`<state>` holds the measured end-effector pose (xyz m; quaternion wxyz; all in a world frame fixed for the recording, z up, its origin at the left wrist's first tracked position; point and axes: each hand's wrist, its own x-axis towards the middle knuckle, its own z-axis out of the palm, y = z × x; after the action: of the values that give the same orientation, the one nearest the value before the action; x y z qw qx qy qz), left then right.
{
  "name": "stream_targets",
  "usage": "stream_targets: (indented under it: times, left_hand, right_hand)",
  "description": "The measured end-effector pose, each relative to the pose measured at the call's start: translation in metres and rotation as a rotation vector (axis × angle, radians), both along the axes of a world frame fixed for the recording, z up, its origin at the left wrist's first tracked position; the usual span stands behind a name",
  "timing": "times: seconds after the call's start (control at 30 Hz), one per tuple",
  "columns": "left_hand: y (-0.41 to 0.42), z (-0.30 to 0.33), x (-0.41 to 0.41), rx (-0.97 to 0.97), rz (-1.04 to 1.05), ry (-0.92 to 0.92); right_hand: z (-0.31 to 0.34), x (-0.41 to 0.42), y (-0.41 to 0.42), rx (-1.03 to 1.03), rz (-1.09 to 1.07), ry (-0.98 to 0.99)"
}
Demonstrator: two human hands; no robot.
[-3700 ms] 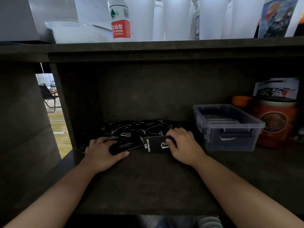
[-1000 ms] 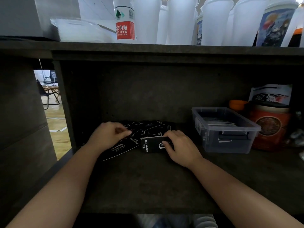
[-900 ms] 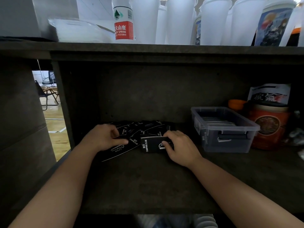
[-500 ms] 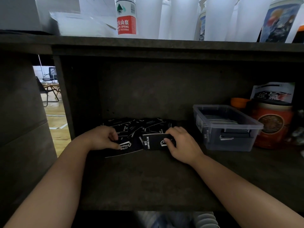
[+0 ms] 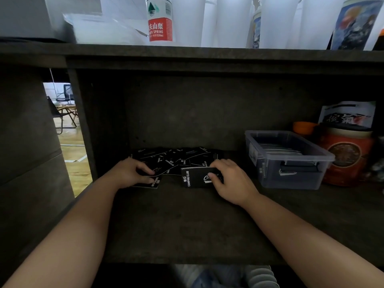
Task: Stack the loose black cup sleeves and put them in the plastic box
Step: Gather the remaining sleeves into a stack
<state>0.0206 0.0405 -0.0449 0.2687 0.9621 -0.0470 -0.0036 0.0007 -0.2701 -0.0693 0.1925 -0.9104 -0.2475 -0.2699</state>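
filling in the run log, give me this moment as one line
left hand: pinches loose cup sleeve | right hand: holds sleeve stack | plastic box: partly filled, right of stack

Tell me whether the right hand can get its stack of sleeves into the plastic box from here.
Probably yes. The right hand holds the stack of sleeves just left of the open plastic box; bare shelf lies between, and the box has no lid on.

Upper-shelf cups (image 5: pixel 274 19) cut off by top edge; box contents (image 5: pixel 278 149) indistinct.
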Motion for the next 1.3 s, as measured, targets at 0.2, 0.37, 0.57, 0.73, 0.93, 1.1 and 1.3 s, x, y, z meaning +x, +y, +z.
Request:
stream_targets:
  times: [0.2, 0.37, 0.57, 0.73, 0.93, 1.1, 1.3]
  left_hand:
    - [-0.002, 0.001, 0.000, -0.170, 0.003, 0.039]
    - [-0.009, 0.005, -0.003, -0.379, 0.089, -0.016]
    - [-0.026, 0.016, -0.011, -0.559, 0.021, -0.254]
    - [-0.052, 0.014, -0.016, -0.522, -0.162, -0.128]
    - [-0.109, -0.005, -0.014, -0.950, -0.002, -0.103]
    - [-0.132, -0.015, -0.018, -0.988, -0.095, -0.207]
    - [-0.044, 0.007, 0.005, -0.121, -0.145, -0.479]
  right_hand:
    - [0.001, -0.001, 0.000, 0.004, -0.001, 0.005]
    - [0.001, 0.002, 0.001, 0.001, 0.000, 0.019]
    - [0.002, -0.001, 0.000, 0.024, 0.009, 0.019]
    - [0.007, -0.007, 0.003, 0.110, 0.022, 0.099]
    - [0.006, -0.003, 0.004, 0.048, 0.007, 0.056]
    - [0.003, 0.001, 0.003, -0.063, 0.001, -0.007]
    - [0.001, 0.001, 0.003, -0.041, 0.010, 0.009]
